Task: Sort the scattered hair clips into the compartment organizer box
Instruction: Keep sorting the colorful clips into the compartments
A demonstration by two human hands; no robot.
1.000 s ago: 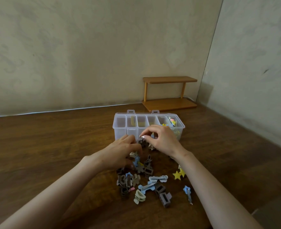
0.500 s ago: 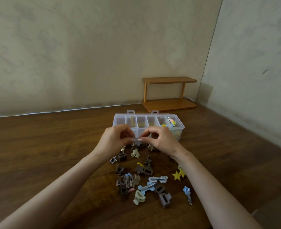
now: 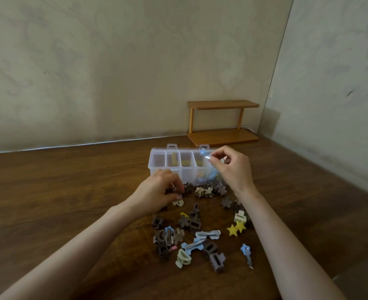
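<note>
pinching a small blue clip (image 3: 205,154), right hand (image 3: 232,169) hangs over the right end of the clear box (image 3: 157,167). left hand (image 3: 157,192) curls onto the loose clips (image 3: 191,230) on the table (image 3: 59,191), can't tell if it's holding one.

The table (image 3: 70,191) is dark brown wood with plain grain and a light sheen. The organizer box (image 3: 158,163) is cloudy clear plastic with smooth walls. The scattered hair clips (image 3: 195,221) look like matt plastic; a blue star clip (image 3: 245,252) carries a shiny metal bar. The small shelf (image 3: 223,104) is paler, smooth wood, and the wall (image 3: 113,72) is mottled and matt.
</note>
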